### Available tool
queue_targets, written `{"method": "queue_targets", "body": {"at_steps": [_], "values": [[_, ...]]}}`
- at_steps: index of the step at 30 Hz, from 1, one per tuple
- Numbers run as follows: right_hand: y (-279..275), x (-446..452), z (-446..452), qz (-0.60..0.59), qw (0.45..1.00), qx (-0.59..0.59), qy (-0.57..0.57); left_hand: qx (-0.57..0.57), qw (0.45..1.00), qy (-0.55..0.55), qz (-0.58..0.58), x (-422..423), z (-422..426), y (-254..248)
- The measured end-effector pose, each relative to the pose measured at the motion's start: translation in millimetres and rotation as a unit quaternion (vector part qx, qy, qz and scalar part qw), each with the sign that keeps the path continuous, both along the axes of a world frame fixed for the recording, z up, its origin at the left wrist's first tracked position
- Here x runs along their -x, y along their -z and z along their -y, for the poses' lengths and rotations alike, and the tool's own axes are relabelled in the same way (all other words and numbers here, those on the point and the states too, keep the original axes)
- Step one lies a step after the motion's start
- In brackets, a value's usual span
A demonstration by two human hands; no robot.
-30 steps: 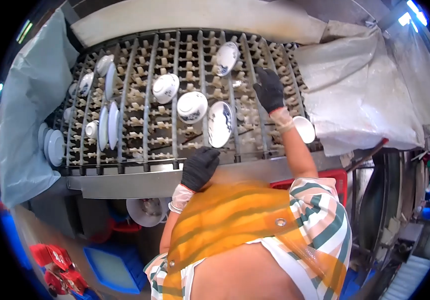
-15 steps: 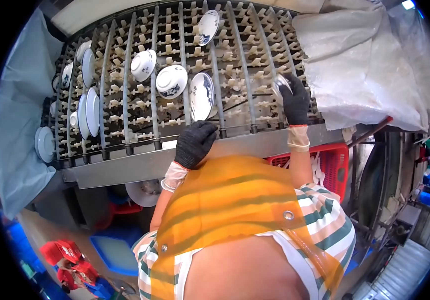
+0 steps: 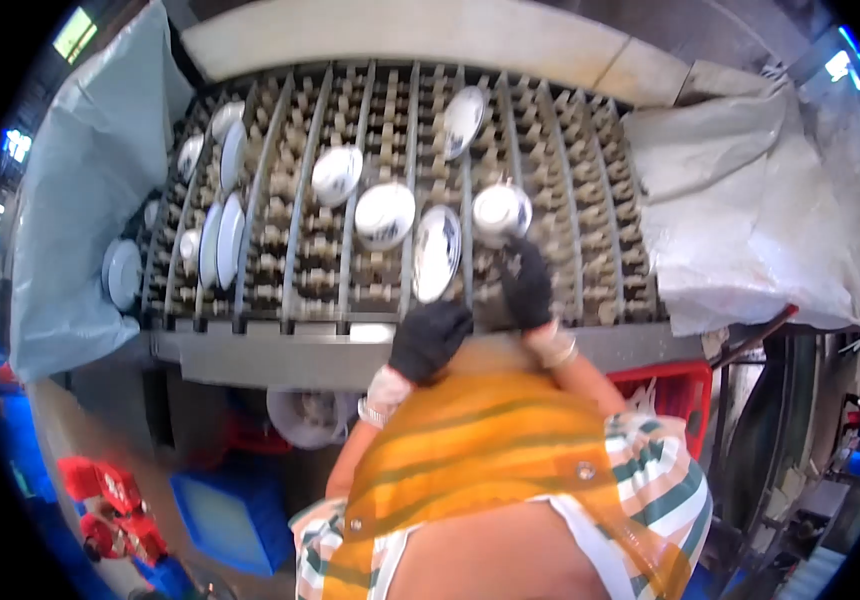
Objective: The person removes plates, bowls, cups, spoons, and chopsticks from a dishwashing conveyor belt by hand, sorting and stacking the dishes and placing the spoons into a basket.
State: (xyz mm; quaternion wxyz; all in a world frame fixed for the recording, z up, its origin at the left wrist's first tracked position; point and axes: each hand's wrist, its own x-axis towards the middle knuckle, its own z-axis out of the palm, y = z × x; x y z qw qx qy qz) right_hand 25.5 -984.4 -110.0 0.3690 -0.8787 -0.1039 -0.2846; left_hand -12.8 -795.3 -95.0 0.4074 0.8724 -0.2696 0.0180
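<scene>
My right hand (image 3: 527,287), in a black glove, is at the lower edge of a white bowl (image 3: 501,210) with a dark blue pattern. The bowl leans on the pegs of a slatted conveyor rack (image 3: 390,140), its base facing me. The glove's fingers are smeared, so I cannot see whether they still grip the rim. My left hand (image 3: 430,341), gloved in black too, is curled closed at the rack's front metal edge. Just above it an oval patterned plate (image 3: 437,255) stands tilted between the bars.
More bowls (image 3: 385,214) and upright plates (image 3: 231,240) fill the rack's left side. Plastic sheets hang at the left (image 3: 80,220) and right (image 3: 750,200). A red basket (image 3: 695,400) sits under the right front edge; a blue bin (image 3: 230,520) stands on the floor.
My right hand has moved left from the rack's right side, and the bowl it held now sits on the pegs right of the oval plate. The view has shifted; my left hand stays at the edge.
</scene>
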Motion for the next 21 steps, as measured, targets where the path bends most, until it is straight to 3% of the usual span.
{"method": "queue_targets", "body": {"at_steps": [2, 3, 4, 6, 8, 9, 12, 14, 16, 21], "values": [[15.2, 24.7, -21.2, -0.075, 0.991, -0.092, -0.063, -0.063, 0.998, 0.012, 0.001, -2.5, 2.6, 10.0], [33.1, 38.8, -31.3, -0.061, 0.994, -0.005, -0.092, 0.025, 1.0, 0.009, -0.001, -3.2, 2.5, 31.9], [-4.8, 44.4, -38.8, 0.002, 0.977, -0.096, -0.19, 0.113, 0.993, 0.011, -0.007, -7.3, 3.8, 49.8], [8.9, 40.4, -36.0, -0.027, 0.975, -0.096, -0.199, 0.02, 0.999, -0.014, 0.037, -3.1, 7.3, 20.6], [9.6, 35.2, -32.4, -0.026, 0.975, -0.087, -0.202, 0.021, 0.999, -0.03, 0.039, -1.3, 13.5, 16.9], [9.0, 33.8, -32.3, -0.045, 0.975, -0.082, -0.204, 0.117, 0.992, -0.043, -0.027, -2.1, 11.3, 50.6], [4.0, 31.1, -29.0, -0.014, 0.964, -0.106, -0.244, 0.02, 0.997, -0.07, 0.017, 6.5, 19.9, -11.7], [7.9, 29.1, -26.0, 0.006, 0.964, -0.108, -0.244, 0.022, 0.996, -0.085, 0.027, 3.2, 21.7, 0.7], [-1.7, 29.5, -21.6, 0.013, 0.956, -0.123, -0.265, 0.113, 0.99, -0.076, 0.038, -1.7, 23.6, 5.7], [-6.5, 28.4, -15.1, 0.024, 0.942, -0.158, -0.295, 0.078, 0.989, -0.115, 0.044, 2.7, 25.2, 3.7]]}}
